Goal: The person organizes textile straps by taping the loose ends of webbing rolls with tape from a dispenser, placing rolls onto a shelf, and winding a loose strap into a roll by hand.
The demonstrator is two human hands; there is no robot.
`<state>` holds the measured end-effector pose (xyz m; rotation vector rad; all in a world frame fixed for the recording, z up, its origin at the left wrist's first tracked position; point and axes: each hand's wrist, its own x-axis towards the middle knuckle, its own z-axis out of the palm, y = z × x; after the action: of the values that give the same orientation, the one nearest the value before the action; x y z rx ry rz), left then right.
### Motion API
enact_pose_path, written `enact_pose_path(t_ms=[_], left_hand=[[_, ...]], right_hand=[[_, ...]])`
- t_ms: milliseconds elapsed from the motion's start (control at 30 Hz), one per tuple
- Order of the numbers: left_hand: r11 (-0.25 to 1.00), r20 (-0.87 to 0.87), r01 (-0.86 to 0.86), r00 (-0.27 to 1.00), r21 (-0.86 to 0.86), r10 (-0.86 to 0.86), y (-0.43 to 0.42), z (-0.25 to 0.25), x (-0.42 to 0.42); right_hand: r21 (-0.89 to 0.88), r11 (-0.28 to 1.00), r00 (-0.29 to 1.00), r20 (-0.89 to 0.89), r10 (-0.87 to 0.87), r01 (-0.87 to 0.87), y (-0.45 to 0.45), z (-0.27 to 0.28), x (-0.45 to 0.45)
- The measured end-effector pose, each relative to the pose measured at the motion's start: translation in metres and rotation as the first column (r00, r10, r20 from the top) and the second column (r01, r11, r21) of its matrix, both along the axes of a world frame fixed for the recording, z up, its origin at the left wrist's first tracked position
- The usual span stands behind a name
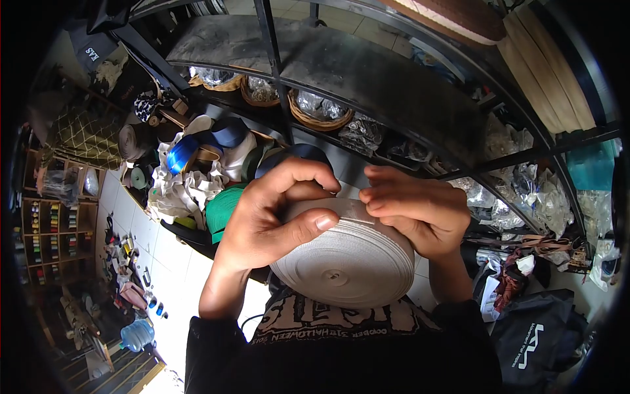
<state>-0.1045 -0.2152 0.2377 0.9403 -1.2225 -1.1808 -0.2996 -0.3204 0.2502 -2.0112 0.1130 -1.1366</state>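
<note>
A large roll of off-white webbing (348,262), wound flat in a spiral, is held up in front of my chest. My left hand (275,213) grips its upper left edge, the thumb lying along the top band and the fingers curled behind. On the upper right edge, my right hand (417,213) has its fingertips pressed on the outer layer, close to what looks like the strap's end. The right thumb is hidden, and the back of the roll is out of sight.
Behind the roll, a black metal shelf (394,98) holds wicker baskets (321,111) of plastic-wrapped items. To the left lie a green roll (225,209), a blue roll (182,154) and loose white strips (177,190). Thread spools (54,217) fill a rack; a water jug (137,335) stands on the floor.
</note>
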Motion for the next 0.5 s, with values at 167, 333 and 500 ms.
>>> enact_pose_path(t_ms=[167,333,500], left_hand=[[0.997,0.034,-0.029,0.999,-0.075,0.031,-0.003,0.003,-0.004],[0.986,0.097,-0.033,0.994,-0.161,0.049,-0.006,0.003,-0.003],[0.988,0.140,0.005,0.990,-0.157,0.017,-0.007,0.001,-0.002]], right_hand=[[0.027,0.999,0.999,-0.042,0.019,-0.018,-0.001,0.000,-0.003],[0.108,0.993,0.996,-0.071,0.057,-0.049,-0.002,-0.006,-0.007],[0.105,0.987,0.987,-0.090,0.133,-0.124,-0.006,-0.007,-0.011]])
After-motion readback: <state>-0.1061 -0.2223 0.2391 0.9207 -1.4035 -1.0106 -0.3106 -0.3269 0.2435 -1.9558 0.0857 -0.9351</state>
